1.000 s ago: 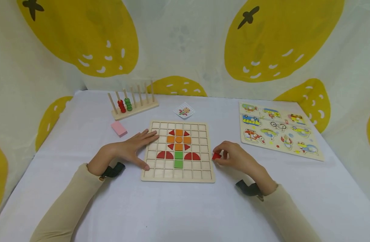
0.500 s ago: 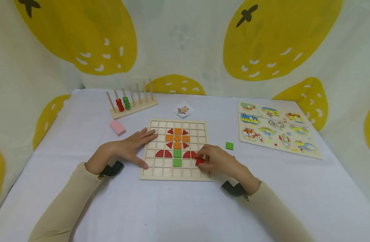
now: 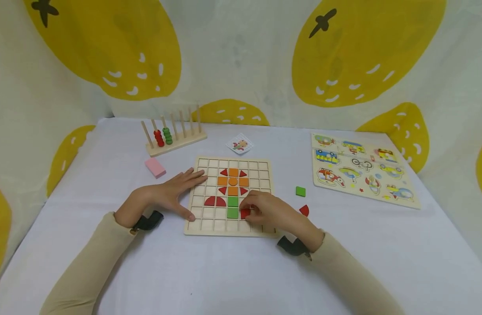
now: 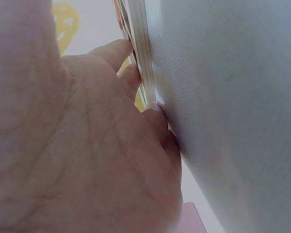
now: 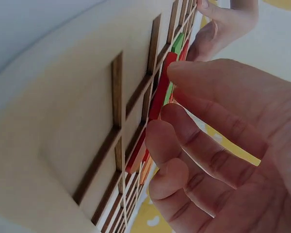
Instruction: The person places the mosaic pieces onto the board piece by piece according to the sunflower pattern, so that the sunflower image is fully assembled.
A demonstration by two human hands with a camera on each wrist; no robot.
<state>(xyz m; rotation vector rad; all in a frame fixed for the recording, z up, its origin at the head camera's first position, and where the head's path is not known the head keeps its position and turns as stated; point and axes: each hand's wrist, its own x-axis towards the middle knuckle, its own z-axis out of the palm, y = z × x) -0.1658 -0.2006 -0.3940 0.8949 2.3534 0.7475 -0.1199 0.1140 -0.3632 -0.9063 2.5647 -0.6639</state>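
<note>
A square wooden grid board (image 3: 207,225) lies flat, with orange, green and red pieces set in a flower-like pattern. My left hand (image 3: 167,192) spreads over its left edge, thumb and fingertips resting on the border; the left wrist view shows those fingertips (image 4: 119,51) against the board's side. Between right thumb and fingers, a red tile (image 3: 244,213) is pinched at the cell just right of the lower green square (image 3: 232,213). In the right wrist view that red tile (image 5: 163,86) stands partly proud of the grid. My right hand (image 3: 270,212) partly hides the red pieces above.
Right of the board lie a green square (image 3: 300,191) and a red quarter-circle (image 3: 304,210). Behind stand a peg counting rack (image 3: 177,142), a pattern card (image 3: 240,143) and a pink block (image 3: 155,167). A vehicle puzzle board (image 3: 364,170) lies at the far right.
My right hand has carried the red tile leftward from beside the board to the cell by the lower green square. The loose green square and red quarter-circle came into view. My left hand stays put.
</note>
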